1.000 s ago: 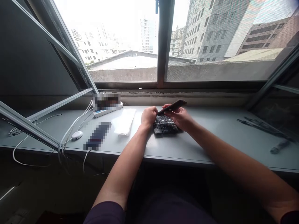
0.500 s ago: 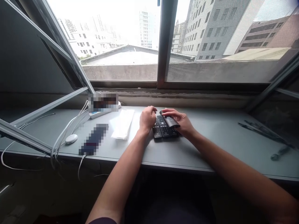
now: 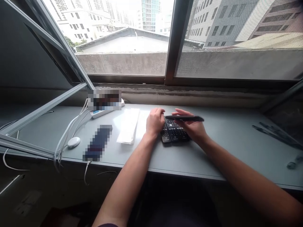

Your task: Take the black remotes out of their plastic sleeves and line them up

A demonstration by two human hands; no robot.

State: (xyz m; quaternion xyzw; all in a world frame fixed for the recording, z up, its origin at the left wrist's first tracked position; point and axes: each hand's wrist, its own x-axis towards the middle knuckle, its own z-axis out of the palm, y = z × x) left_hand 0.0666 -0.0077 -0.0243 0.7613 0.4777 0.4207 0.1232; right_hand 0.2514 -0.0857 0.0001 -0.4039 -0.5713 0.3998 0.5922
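My right hand (image 3: pixel 196 126) grips a black remote control (image 3: pixel 187 118) between thumb and fingers. The remote is raised above the desk and seen nearly edge-on, lying roughly crosswise. Beneath it, three black remote controls (image 3: pixel 174 135) lie side by side on the desk, buttons up, their far ends partly hidden by my hands and the held remote. At the left edge of this row rests my left hand (image 3: pixel 154 123), its fingers curled in. Whatever those fingers hold, if anything, is hidden.
White papers (image 3: pixel 128 126) lie left of my left hand. Farther left are a blurred-out dark phone-like object (image 3: pixel 98 143) with a cable, a round white device (image 3: pixel 74 142) and a white power strip (image 3: pixel 106 110). Dark thin items (image 3: pixel 274 134) lie far right. A window (image 3: pixel 123 37) stands behind the desk (image 3: pixel 227 142).
The held remote has turned from a slanted position to nearly level and crosswise, its far end swung rightward. My left hand stays beside the row. The camera view has shifted slightly.
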